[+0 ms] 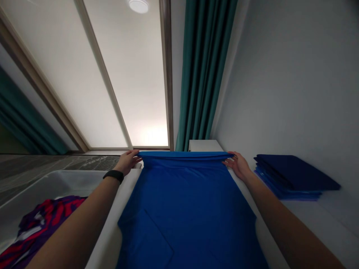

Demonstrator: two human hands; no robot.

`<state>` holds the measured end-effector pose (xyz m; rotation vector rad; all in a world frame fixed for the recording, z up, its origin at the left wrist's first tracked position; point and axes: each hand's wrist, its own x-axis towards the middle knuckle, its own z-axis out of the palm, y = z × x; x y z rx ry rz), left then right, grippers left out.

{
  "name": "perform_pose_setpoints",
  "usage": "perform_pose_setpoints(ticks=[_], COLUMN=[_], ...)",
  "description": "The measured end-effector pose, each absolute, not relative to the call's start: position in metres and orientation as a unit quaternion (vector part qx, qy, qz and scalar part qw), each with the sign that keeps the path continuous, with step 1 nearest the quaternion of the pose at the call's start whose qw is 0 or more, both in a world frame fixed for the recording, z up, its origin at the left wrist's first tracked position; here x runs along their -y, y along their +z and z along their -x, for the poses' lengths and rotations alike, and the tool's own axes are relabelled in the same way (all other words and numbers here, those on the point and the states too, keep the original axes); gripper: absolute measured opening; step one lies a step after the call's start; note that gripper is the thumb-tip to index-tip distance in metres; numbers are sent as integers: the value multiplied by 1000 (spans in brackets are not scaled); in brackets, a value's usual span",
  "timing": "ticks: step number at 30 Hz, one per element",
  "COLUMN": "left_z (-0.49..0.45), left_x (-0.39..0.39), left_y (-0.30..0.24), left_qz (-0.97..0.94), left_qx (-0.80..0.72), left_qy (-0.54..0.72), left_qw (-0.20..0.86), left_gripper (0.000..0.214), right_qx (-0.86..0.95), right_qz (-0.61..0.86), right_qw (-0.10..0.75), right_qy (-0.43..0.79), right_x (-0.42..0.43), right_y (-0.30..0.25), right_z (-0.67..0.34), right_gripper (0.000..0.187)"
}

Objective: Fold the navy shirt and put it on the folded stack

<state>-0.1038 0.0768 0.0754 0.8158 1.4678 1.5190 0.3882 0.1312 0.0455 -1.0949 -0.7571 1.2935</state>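
Observation:
A blue garment (190,209), perhaps a shirt, stretches out in front of me on a white surface. Its far edge is pulled taut and doubled over in a narrow band. At the left end of that band, my left hand (129,161) grips the cloth between thumb and fingers; a black wristband sits on that wrist. My right hand (238,165) pinches the opposite end in the same way. The near part of the garment runs out of the bottom of the view.
To the left stands a pale plastic tub (81,177) with a red and purple striped garment (47,220) inside. A stack of folded dark blue clothes (294,173) lies on the right, by the wall. Teal curtains (206,74) and lit frosted panels (134,74) are behind.

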Motion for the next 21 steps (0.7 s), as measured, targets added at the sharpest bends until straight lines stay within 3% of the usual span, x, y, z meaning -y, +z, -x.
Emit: perform_pose_setpoints(ticks=[11,21], left_z=[98,98], left_x=[-81,-100], left_y=[76,83], left_qz=[-295,-326], left_qx=[-557,-543], left_qy=[624,646], left_qw=[462,426], left_gripper=[8,17], right_qx=[338,355], right_qz=[454,419], right_qw=[598,636], right_qy=[567,543], right_x=[-136,-144], right_y=[57,64], right_z=[-391,-386], right_gripper=[11,14])
